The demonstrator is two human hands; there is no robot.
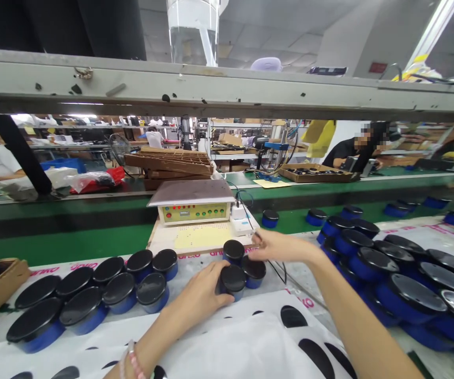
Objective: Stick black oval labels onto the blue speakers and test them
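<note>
Three round blue containers with glossy black lids stand close together at the middle of the work surface. My left hand curves around the left side of the front container, thumb in front and fingers behind. My right hand is above the right container, its thumb at the lid edge and its index finger curled apart from the thumb. The rear container stands between the hands. Behind them is a control box with buttons and lit red indicators, and a black cable runs past my right hand.
Two rows of similar containers stand at left, and a stacked pile at right. A white sheet with black discs lies in front. Behind is a green belt with several containers. A shelf beam crosses above. Other people sit beyond.
</note>
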